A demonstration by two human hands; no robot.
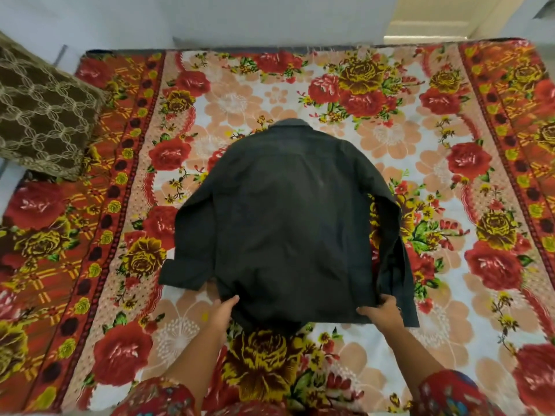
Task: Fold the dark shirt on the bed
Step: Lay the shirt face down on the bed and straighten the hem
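The dark shirt (285,211) lies back-up in the middle of the bed, collar at the far end and hem towards me. Its left sleeve bends out with the cuff near the hem, and the right sleeve runs down along the right side. My left hand (223,310) pinches the hem at its left corner. My right hand (380,310) grips the hem at its right corner, beside the right cuff. The hem between my hands sags slightly over the bedsheet.
The bed is covered by a red, yellow and white floral sheet (435,163). A brown patterned pillow (42,115) lies at the far left corner. A pale wall (240,19) runs behind the bed.
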